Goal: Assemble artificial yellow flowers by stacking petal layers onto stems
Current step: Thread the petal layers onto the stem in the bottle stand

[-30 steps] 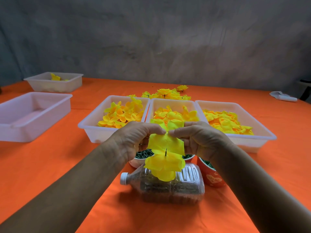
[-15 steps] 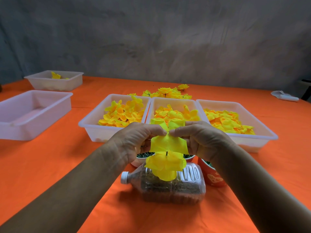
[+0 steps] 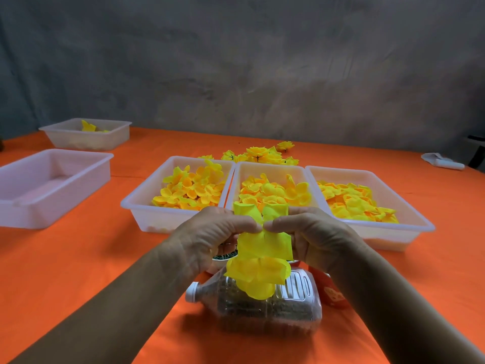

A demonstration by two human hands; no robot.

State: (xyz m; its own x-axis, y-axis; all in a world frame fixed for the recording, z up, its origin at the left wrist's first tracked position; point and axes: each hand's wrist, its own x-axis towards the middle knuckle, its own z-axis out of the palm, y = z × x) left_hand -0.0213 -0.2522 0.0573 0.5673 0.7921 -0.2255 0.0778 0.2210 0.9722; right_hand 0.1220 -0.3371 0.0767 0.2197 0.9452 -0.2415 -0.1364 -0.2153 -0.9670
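Since a second ago your hands are barely shifting: your left hand (image 3: 210, 237) and right hand (image 3: 315, 236) are still pinching the yellow petal layer (image 3: 263, 241) together, above the bottle (image 3: 262, 308) at 6 o'clock on the counter (image 3: 78, 271).

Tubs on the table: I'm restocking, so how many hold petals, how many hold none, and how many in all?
Tubs with petals: 4: left, middle, right of the row, and far-left one.
Tubs without petals: 1.
Total: 5
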